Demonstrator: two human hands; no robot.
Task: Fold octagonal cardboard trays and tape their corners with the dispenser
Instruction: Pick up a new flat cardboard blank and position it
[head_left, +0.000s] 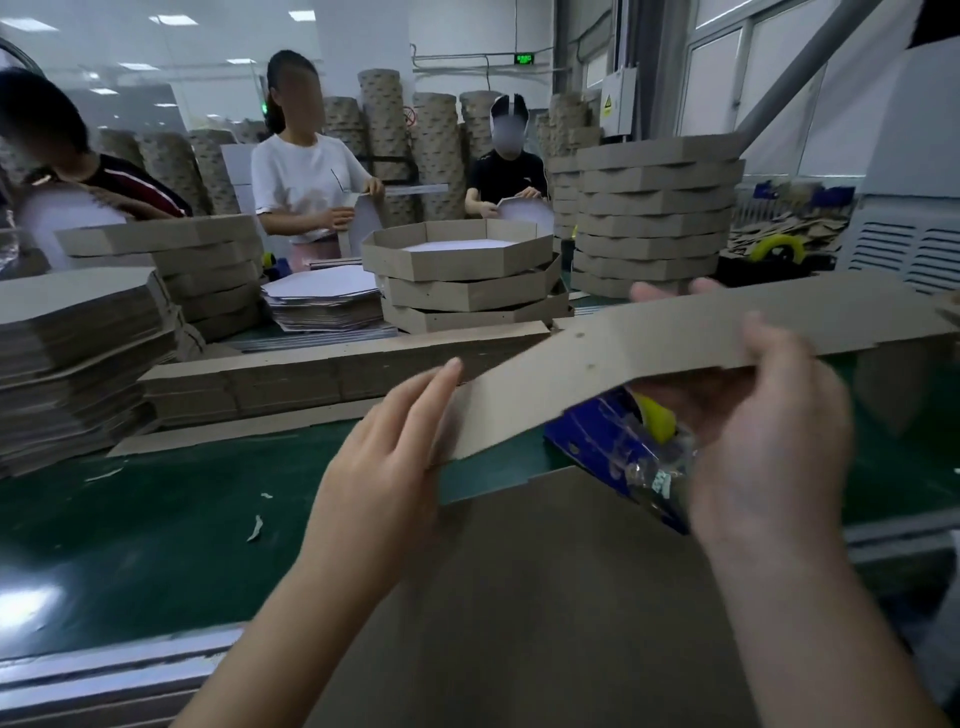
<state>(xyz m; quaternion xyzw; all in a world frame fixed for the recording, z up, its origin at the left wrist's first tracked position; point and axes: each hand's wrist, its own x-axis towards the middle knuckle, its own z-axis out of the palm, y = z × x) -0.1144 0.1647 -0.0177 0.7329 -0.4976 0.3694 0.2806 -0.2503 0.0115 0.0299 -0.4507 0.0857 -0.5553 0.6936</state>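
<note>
While our left hand (384, 452) lies with straight fingers against the left end of a raised cardboard strip (675, 343), our right hand (769, 436) pinches the strip's right part, thumb on the near face and fingertips over the far edge. Just below the strip, against the right palm, sits the blue and yellow tape dispenser (608, 447), above a flat cardboard sheet (545, 597) at the near edge of the green worktop (156, 519). Folded octagonal trays (457, 260) stand stacked farther off.
</note>
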